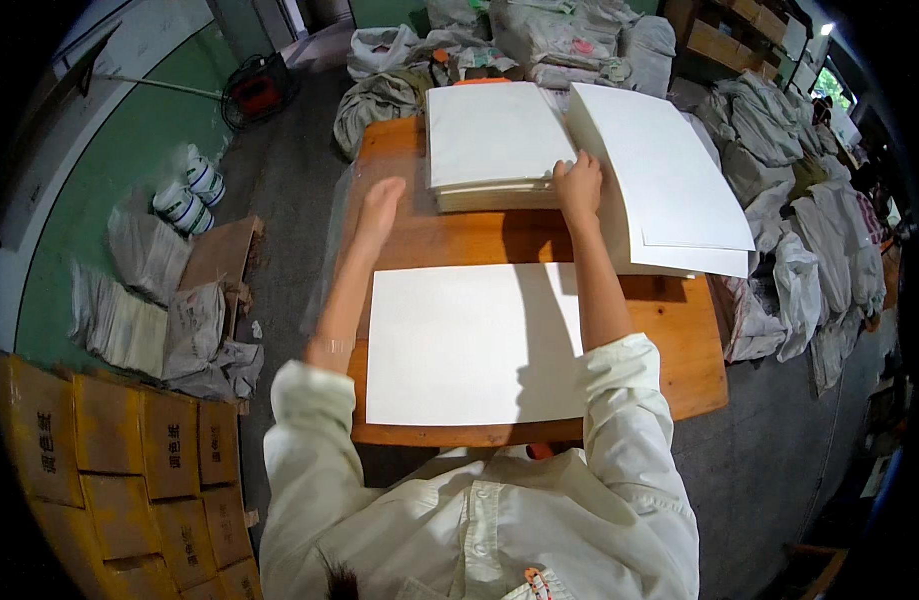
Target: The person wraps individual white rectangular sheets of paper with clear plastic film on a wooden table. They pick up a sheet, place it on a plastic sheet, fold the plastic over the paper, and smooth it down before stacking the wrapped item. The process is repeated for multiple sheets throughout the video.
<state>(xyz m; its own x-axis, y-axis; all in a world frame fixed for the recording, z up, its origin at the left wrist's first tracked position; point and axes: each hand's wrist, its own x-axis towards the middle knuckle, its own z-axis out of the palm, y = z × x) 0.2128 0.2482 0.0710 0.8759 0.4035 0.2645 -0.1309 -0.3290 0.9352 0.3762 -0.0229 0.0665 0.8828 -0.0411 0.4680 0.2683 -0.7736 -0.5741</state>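
My left hand (382, 205) is raised over the left part of the wooden table, its fingers curled and slightly blurred. Thin clear plastic (330, 255) shows beside it along the table's left edge; whether the fingers hold any of it is unclear. At the near right corner of a stack of white sheets (500, 135), my right hand (578, 185) has its fingers bent together. What they grip, if anything, is hidden. A taller pile of white sheets (670, 180) stands just right of that hand. Between my forearms lies a flat white sheet (460, 345), partly in shadow.
The orange-brown wooden table (680, 345) carries the paper. Filled sacks (570, 40) crowd its far side, and more bags (830, 230) are heaped at right. Taped cartons (110, 440) are stacked at lower left. White buckets (183, 208) and a dark red fan-like machine (258, 92) stand by the left wall.
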